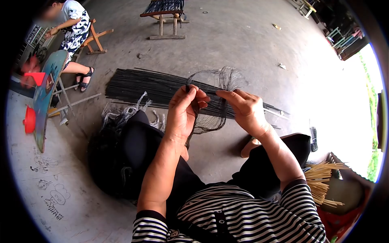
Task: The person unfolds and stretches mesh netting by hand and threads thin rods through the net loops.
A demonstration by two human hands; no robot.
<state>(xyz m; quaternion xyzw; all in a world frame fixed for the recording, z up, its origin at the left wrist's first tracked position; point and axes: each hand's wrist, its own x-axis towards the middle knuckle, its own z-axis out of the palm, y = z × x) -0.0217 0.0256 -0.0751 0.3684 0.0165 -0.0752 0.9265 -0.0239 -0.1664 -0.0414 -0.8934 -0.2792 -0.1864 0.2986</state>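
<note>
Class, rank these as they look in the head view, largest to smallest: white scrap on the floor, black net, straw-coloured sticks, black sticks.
1. Black sticks
2. Black net
3. Straw-coloured sticks
4. White scrap

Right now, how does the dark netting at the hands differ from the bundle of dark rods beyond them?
The dark netting is fine and see-through; the bundle of dark rods is densely packed. The netting curves and droops between the left hand and right hand; the rods run straight. The netting spans a small area; the bundle reaches much farther across. Both look blackish.
</note>
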